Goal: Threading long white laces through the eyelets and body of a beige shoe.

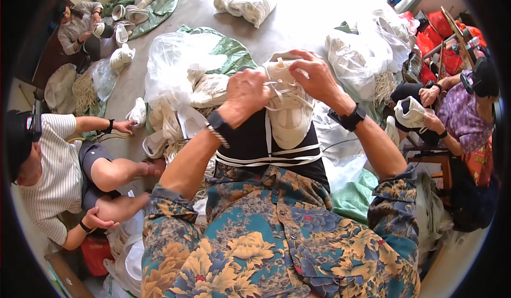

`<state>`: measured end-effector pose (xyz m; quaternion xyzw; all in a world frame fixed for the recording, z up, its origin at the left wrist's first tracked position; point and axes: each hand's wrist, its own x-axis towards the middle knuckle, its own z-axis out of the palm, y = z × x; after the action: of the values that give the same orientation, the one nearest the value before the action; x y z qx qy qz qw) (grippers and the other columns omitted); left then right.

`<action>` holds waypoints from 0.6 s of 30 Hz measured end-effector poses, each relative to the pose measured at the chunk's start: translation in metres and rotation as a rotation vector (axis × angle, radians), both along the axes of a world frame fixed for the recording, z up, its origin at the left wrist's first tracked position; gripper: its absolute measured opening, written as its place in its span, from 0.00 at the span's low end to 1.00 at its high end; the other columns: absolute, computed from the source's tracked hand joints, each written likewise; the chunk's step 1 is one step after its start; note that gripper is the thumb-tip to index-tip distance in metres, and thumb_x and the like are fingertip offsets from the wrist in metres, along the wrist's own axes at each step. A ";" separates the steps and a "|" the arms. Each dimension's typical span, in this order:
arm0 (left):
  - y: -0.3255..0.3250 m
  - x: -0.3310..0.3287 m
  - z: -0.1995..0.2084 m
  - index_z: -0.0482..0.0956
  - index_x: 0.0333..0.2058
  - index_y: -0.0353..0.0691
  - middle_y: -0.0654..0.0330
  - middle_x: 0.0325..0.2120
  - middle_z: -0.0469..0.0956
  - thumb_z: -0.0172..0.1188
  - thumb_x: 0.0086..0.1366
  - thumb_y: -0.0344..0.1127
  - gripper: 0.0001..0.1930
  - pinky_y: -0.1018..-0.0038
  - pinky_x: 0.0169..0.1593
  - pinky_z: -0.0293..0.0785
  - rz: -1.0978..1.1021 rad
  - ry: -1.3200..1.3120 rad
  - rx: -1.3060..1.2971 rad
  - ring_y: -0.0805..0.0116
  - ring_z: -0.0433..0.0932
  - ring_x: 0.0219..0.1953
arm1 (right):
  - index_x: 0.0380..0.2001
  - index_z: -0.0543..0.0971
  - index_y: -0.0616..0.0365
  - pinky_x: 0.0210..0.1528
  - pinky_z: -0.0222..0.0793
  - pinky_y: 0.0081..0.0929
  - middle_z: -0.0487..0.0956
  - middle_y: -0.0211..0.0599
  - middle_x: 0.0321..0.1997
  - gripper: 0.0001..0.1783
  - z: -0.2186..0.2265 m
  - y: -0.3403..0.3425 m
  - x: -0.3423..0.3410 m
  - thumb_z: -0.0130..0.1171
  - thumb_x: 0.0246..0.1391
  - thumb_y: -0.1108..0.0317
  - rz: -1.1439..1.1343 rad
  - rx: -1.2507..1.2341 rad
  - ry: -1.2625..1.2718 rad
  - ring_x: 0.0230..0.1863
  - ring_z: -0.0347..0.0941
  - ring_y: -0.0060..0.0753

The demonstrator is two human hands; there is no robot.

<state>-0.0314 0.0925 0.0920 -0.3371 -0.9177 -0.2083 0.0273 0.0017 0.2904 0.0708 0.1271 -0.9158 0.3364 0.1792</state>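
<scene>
A white lace-up shoe rests on my lap, toe toward me, across my black-covered thighs. My left hand is closed at its left side, slightly blurred, pinching a white shoelace that runs across the shoe's front. On the far right side, my right hand has bent fingers gripping the shoe near its tongue and opening. Its fingertips are partly hidden against the upper. White cords lie across my lap below the toe.
Shoes and clear plastic bags lie left of my knees; more wrapped bundles sit to the right. A wrapped bundle lies on the floor ahead. A seated person is close left, another right holding a shoe, a third far left.
</scene>
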 end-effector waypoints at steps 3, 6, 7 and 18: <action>-0.027 -0.010 -0.008 0.74 0.23 0.33 0.45 0.19 0.75 0.51 0.47 0.33 0.09 0.58 0.31 0.71 0.077 0.013 0.099 0.47 0.75 0.24 | 0.26 0.80 0.55 0.58 0.52 0.43 0.72 0.41 0.49 0.06 -0.007 -0.021 -0.004 0.56 0.43 0.69 0.160 0.319 0.154 0.57 0.61 0.44; -0.036 -0.013 -0.028 0.74 0.23 0.33 0.54 0.14 0.73 0.55 0.49 0.32 0.07 0.70 0.22 0.69 0.142 -0.184 0.310 0.64 0.75 0.17 | 0.27 0.80 0.55 0.58 0.51 0.48 0.72 0.41 0.50 0.06 -0.012 -0.025 -0.009 0.56 0.44 0.69 0.167 0.453 0.148 0.58 0.59 0.49; -0.039 -0.007 -0.029 0.74 0.23 0.33 0.54 0.14 0.73 0.55 0.49 0.32 0.07 0.70 0.22 0.69 0.140 -0.186 0.310 0.64 0.75 0.17 | 0.27 0.79 0.55 0.58 0.51 0.47 0.71 0.42 0.51 0.05 -0.012 -0.026 -0.008 0.57 0.43 0.71 0.140 0.354 0.155 0.59 0.59 0.49; -0.012 0.044 -0.045 0.71 0.24 0.39 0.67 0.12 0.70 0.45 0.67 0.51 0.22 0.83 0.13 0.60 0.109 -1.107 0.752 0.79 0.66 0.11 | 0.20 0.75 0.59 0.55 0.53 0.44 0.71 0.43 0.47 0.05 0.024 -0.191 0.041 0.53 0.36 0.71 0.703 -0.150 0.249 0.59 0.57 0.48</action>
<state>0.0129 0.0801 0.0474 -0.1013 -0.6769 -0.6544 -0.3213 0.0423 0.0996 0.0949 0.4598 -0.7605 0.4254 0.1714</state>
